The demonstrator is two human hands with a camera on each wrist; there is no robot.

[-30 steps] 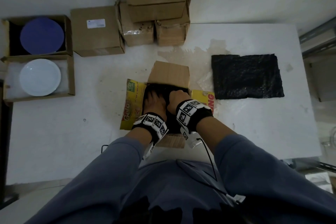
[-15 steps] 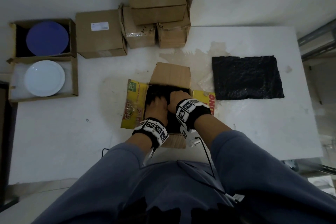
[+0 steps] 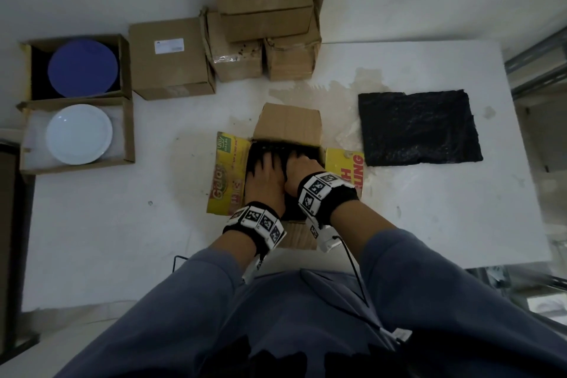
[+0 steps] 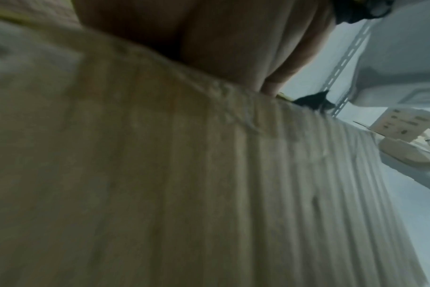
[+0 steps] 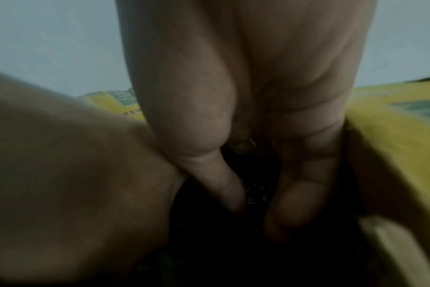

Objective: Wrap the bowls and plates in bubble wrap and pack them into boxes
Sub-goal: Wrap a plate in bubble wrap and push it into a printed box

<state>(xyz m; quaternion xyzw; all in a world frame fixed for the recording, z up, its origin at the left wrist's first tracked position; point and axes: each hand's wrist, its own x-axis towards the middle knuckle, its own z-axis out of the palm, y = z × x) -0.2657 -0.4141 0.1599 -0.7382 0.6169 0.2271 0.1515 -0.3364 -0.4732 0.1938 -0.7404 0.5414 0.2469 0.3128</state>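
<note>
An open cardboard box point(image 3: 288, 123) with yellow printed flaps point(image 3: 228, 175) stands on the white table in front of me. A bundle in black bubble wrap point(image 3: 276, 147) lies inside it. My left hand point(image 3: 267, 172) presses flat on the bundle with its fingers spread. Beside it, my right hand point(image 3: 302, 167) reaches into the box with curled fingers. In the right wrist view its thumb and forefinger point(image 5: 258, 202) pinch into the black wrap. What the wrap holds is hidden. The left wrist view shows mostly the box's cardboard wall point(image 4: 160, 174).
A stack of black bubble wrap sheets point(image 3: 417, 127) lies to the right of the box. At the far left, two open boxes hold a blue plate point(image 3: 82, 69) and a white plate point(image 3: 79, 133). Closed cartons point(image 3: 170, 55) and stacked ones point(image 3: 264, 0) stand behind.
Both hands stay inside the box. My left hand's fingers have spread out farther over the black bundle, and my right hand has shifted only slightly.
</note>
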